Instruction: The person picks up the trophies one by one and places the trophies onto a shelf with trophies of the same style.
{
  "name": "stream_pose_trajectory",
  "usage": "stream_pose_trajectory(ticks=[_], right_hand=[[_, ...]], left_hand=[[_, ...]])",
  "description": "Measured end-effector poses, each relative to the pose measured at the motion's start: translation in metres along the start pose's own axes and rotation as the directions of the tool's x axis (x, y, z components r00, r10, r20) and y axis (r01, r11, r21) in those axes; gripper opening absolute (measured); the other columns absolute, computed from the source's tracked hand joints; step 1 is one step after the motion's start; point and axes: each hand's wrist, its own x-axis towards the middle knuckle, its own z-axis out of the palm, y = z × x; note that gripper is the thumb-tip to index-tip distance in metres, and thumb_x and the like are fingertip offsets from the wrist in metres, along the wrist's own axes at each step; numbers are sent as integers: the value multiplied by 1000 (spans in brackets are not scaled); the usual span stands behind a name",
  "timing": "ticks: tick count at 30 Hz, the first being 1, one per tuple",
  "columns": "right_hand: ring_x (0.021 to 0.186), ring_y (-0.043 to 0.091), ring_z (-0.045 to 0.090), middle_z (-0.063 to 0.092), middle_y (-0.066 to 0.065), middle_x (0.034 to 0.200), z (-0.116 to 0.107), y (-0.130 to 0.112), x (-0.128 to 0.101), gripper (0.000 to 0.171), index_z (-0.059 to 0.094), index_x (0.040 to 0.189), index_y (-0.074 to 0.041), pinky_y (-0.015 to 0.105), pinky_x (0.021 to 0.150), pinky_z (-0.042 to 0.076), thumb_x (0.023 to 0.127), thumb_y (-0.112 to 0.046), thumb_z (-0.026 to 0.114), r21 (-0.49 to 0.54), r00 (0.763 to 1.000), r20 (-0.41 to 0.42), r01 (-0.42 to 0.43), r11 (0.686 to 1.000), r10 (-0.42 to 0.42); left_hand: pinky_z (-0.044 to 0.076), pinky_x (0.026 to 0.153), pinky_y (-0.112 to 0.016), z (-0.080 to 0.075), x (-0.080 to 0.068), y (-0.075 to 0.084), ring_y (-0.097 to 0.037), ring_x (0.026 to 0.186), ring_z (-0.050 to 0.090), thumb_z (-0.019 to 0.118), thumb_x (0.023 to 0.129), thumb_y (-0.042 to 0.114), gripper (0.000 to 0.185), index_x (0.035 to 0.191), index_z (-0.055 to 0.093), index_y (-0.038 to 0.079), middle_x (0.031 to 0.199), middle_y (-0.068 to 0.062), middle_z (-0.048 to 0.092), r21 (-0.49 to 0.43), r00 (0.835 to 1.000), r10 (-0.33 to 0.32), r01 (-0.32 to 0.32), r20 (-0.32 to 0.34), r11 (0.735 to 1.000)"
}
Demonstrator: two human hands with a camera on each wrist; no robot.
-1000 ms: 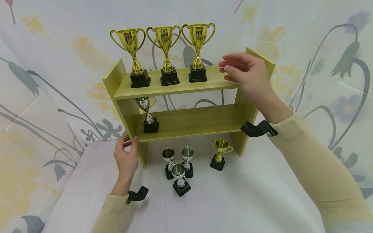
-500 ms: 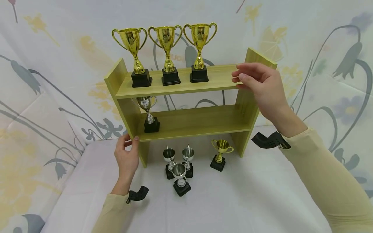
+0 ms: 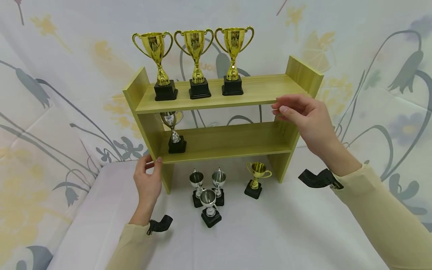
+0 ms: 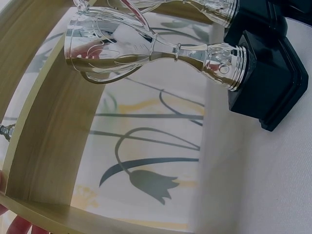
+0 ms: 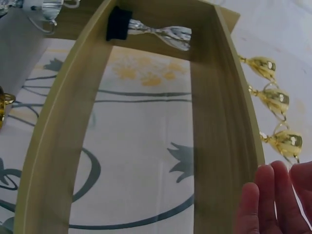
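My left hand grips the left side of a two-tier wooden shelf, thumb at the lower board's front corner and fingers behind the panel. Empty and loosely bent, my right hand hovers before the shelf's right end, fingertips at the upper board's front edge. Along the upper board stand a left gold trophy, a middle one and a right one, all upright on black bases. One silver trophy stands at the lower board's left end, its top partly hidden by the board above.
Three silver trophies cluster on the white cloth before the shelf. A small gold trophy stands near the shelf's right leg. Behind hangs a flower-print cloth.
My right hand has moved right and down, away from beside the right gold trophy to the upper board's front edge. My left hand stays on the shelf's side.
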Motion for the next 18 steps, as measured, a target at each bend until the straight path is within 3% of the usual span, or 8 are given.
stream_pose_trajectory(ticks=[6, 18], right_hand=[[94, 14, 69, 72, 5, 104, -5, 12, -11, 20, 70, 114, -1, 23, 83, 54, 96, -2, 64, -77, 999, 13, -32, 997, 33], [94, 12, 69, 73, 5, 105, -8, 39, -32, 25, 64, 119, 8, 24, 82, 54, 96, -2, 63, -126, 997, 1, -81, 989, 82]], left_hand=[[46, 77, -39, 0, 0, 0, -25, 98, 56, 62, 98, 20, 28, 118, 64, 1, 111, -14, 61, 10, 1000, 1, -1, 0, 1000], [45, 75, -28, -1, 0, 0, -25, 98, 56, 62, 99, 19, 28, 119, 64, -1, 111, -14, 62, 3, 1000, 18, -18, 0, 1000]])
